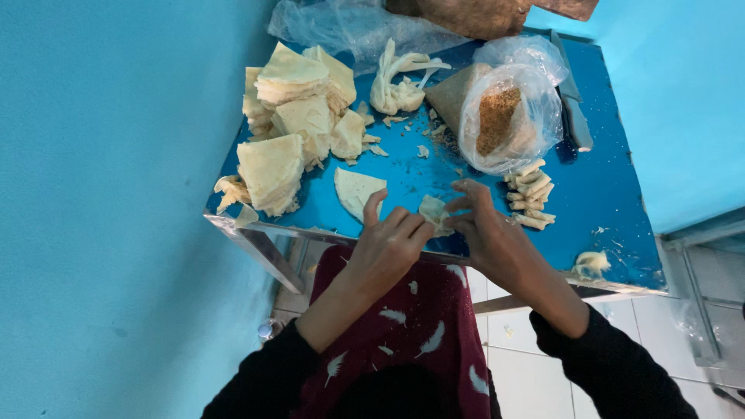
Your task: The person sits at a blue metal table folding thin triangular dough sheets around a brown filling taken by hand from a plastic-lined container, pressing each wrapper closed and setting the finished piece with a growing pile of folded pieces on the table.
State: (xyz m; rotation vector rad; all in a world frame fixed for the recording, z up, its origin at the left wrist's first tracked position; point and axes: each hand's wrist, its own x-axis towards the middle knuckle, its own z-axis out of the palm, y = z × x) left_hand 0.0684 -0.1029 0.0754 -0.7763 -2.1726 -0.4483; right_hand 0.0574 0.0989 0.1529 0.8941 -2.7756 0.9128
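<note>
Left hand (pixel 388 244) and right hand (pixel 485 229) pinching small pastry piece (pixel 433 213) between fingertips, at near table (pixel 613 202) edge. Judgement: folding going well if edges kept aligned, tucked tight like finished rolls (pixel 529 194).

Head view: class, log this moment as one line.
left hand + right hand: pinching small pale folded dough wrapper | beside: finished rolls | blue metal table

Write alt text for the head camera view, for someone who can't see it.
Seen from above, a person's left hand and right hand fold a small pastry piece at the near edge of a blue table. Behind lie stacks of wedge-cut wrappers, a bag of brown filling and a pile of finished rolls.
</note>
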